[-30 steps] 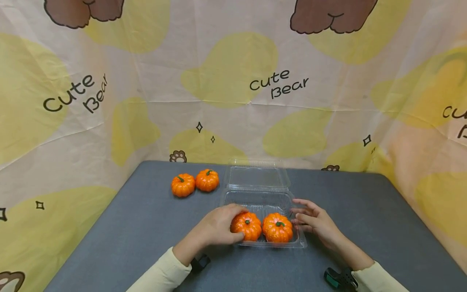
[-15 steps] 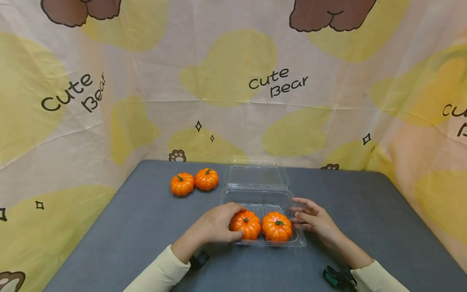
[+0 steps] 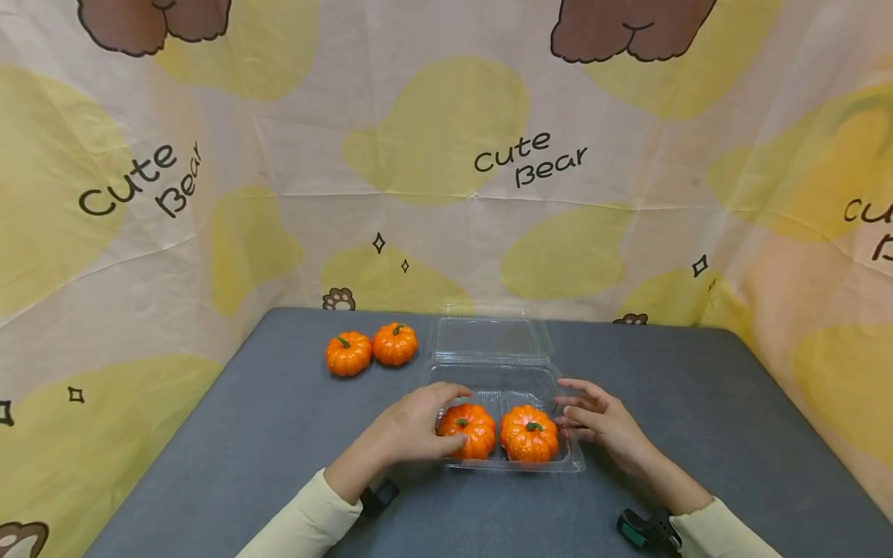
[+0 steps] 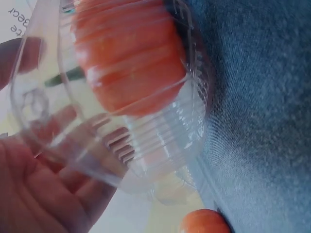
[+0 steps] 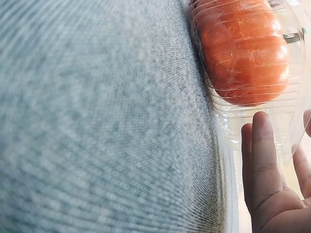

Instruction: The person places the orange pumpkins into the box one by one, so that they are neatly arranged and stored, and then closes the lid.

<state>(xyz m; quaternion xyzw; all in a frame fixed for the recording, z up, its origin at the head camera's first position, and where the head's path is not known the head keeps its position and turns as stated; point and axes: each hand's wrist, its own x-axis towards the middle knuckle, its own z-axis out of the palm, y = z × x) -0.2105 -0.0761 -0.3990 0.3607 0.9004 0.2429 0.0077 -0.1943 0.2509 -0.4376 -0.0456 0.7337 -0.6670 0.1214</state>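
A clear plastic clamshell box [image 3: 568,466] lies with its lid [image 3: 491,337] folded back. Two small orange pumpkins sit side by side in its front half, a left one [image 3: 476,440] and a right one [image 3: 529,438]. My left hand [image 3: 415,425] is spread over the box's left side, fingers and thumb apart around the left pumpkin. In the left wrist view, that pumpkin [image 4: 131,68] shows through the wall, clear of the fingers. At the right wall, my right hand [image 3: 605,426] has loosely extended fingers; in the right wrist view, fingertips [image 5: 263,124] are right at the plastic.
Two more pumpkins, one at the left [image 3: 349,354] and one beside it [image 3: 395,344], stand behind and left of the box on the grey-blue cloth-covered table [image 3: 279,434]. A printed curtain [image 3: 432,155] hangs along the table's back and sides.
My left hand has loosened from the left pumpkin, its fingers lifting and spreading; the pumpkin's stem now tilts slightly left. The right hand stays nearly still at the box wall.
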